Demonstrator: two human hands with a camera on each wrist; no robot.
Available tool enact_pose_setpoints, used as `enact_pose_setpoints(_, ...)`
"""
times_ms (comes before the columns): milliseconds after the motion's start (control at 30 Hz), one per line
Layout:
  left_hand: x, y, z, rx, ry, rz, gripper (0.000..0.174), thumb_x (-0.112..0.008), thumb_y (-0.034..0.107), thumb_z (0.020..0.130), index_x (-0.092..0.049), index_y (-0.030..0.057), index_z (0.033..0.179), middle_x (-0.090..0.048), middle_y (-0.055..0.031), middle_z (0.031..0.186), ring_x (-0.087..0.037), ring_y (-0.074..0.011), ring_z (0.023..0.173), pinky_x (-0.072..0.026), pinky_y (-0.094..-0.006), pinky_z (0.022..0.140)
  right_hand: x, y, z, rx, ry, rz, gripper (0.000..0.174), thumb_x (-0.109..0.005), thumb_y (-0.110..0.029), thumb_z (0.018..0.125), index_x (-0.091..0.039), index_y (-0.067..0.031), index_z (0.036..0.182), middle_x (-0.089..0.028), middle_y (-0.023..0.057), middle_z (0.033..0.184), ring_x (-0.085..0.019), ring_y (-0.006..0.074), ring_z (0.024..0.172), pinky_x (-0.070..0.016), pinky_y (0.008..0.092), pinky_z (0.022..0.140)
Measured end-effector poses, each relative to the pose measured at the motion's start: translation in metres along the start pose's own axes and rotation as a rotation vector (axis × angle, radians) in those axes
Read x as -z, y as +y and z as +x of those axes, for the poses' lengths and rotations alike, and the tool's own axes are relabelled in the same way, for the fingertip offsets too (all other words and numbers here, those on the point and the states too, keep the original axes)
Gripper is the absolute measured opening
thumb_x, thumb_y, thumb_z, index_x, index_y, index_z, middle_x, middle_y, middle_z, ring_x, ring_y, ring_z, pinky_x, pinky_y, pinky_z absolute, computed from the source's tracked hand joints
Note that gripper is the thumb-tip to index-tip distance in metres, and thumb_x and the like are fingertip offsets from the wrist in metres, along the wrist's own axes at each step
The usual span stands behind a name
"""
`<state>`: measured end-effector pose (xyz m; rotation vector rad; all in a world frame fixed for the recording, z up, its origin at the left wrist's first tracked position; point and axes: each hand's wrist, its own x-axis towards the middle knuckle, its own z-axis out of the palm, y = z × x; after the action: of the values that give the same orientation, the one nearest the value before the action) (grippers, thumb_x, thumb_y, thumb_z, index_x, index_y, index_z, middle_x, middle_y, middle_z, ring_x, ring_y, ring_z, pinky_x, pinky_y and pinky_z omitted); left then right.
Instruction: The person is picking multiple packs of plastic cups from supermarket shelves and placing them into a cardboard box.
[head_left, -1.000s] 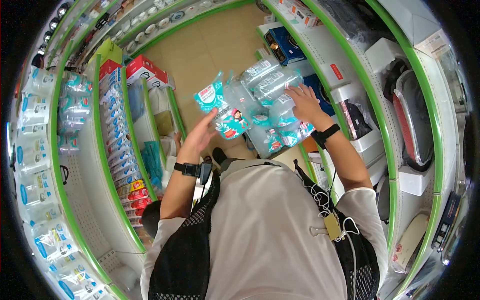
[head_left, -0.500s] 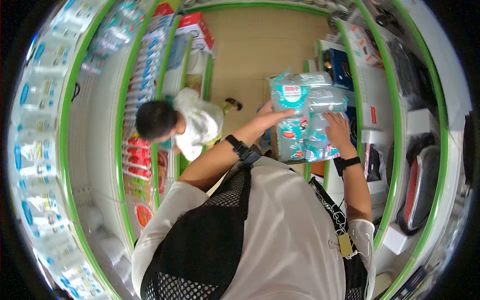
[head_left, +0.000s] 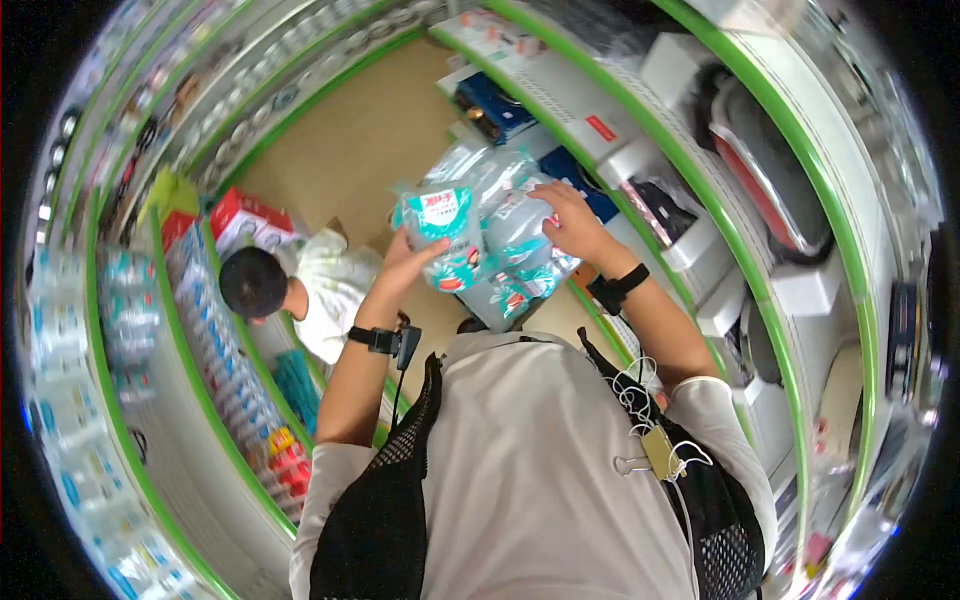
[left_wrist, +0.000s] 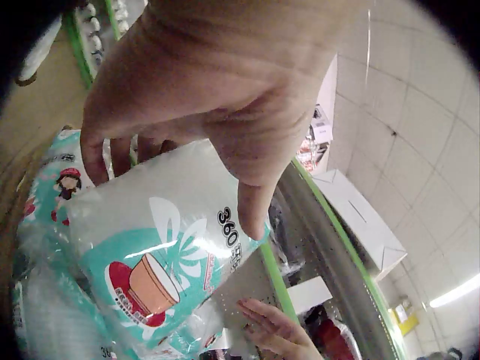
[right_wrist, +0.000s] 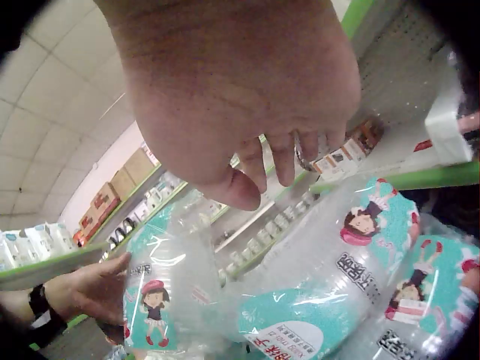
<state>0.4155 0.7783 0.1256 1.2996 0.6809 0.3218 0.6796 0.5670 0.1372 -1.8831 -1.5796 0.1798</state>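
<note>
In the head view my left hand (head_left: 400, 268) grips the side of a clear plastic pack of disposable cups (head_left: 440, 215) with teal print. The left wrist view shows the thumb on one face of this cup pack (left_wrist: 161, 255) and the fingers around its far edge. My right hand (head_left: 575, 225) is over the neighbouring cup packs (head_left: 515, 225), its fingers loosely bent. In the right wrist view the right hand (right_wrist: 240, 105) has its fingertips above the packs (right_wrist: 322, 277), with nothing between thumb and fingers.
A person in a white top (head_left: 325, 300) is at my left beside the shelves. Green-edged shelves (head_left: 640, 110) line both sides of the aisle. Blue boxes (head_left: 490, 108) sit on the right shelf, and a red box (head_left: 245, 215) is at the left.
The head view swings right and then back. My left hand now has its thumb over the cup pack's face. The person at the left comes into clear view and shifts farther along the aisle.
</note>
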Motion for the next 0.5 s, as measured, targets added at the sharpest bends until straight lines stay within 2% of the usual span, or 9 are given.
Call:
enact_pose_setpoints(100,-0.004,0.01,0.018,0.029,-0.102,0.185,0.086,-0.091,0.025,0.076,-0.042,-0.0058,0.141,-0.057,-0.018,0.136,-0.057,-0.0259,0.124,-0.046,-0.0386,0.105,0.009,0.002,-0.037,-0.12,0.119,0.073,0.047,-0.061,-0.003,0.078,-0.061,-0.0054,0.125,-0.061,0.0203,0.125,-0.051,0.0419,0.124,-0.0392,0.0488,0.11)
enact_pose_setpoints(233,-0.011,0.009,0.048,0.109,-0.263,0.292,0.087,-0.09,0.025,0.076,-0.041,-0.0056,0.141,-0.056,-0.0189,0.138,-0.056,-0.026,0.125,-0.0468,-0.039,0.105,0.019,-0.004,-0.088,-0.339,0.21,0.094,0.041,-0.062,-0.004,0.08,-0.064,-0.0039,0.121,-0.062,0.0209,0.123,-0.054,0.0417,0.12,-0.0436,0.0469,0.105)
enact_pose_setpoints(300,-0.014,0.007,0.056,0.017,-0.285,0.473,0.086,-0.09,0.025,0.077,-0.04,-0.0057,0.14,-0.057,-0.0187,0.136,-0.057,-0.0258,0.124,-0.048,-0.0388,0.103,0.016,-0.001,-0.113,-0.429,0.273,0.07,0.04,-0.062,-0.005,0.082,-0.064,-0.0032,0.122,-0.062,0.0218,0.125,-0.056,0.0413,0.117,-0.0468,0.0454,0.101)
enact_pose_setpoints(467,-0.001,-0.006,0.076,0.014,-0.399,0.454,0.086,-0.088,0.029,0.079,-0.04,-0.0054,0.141,-0.058,-0.0175,0.134,-0.057,-0.0257,0.122,-0.0481,-0.0388,0.103,0.016,-0.031,-0.176,-0.641,0.446,0.079,0.04,-0.063,-0.006,0.084,-0.064,-0.0037,0.124,-0.064,0.0213,0.121,-0.062,0.0391,0.108,-0.0504,0.0441,0.095)
enact_pose_setpoints(500,0.003,-0.007,0.078,0.019,-0.391,0.469,0.086,-0.088,0.03,0.079,-0.04,-0.0051,0.141,-0.058,-0.0172,0.133,-0.058,-0.0258,0.122,-0.048,-0.0389,0.103,0.018,-0.045,-0.184,-0.756,0.463,0.131,0.04,-0.063,-0.007,0.084,-0.064,-0.005,0.124,-0.065,0.0211,0.121,-0.063,0.0376,0.104,-0.0515,0.0426,0.09)
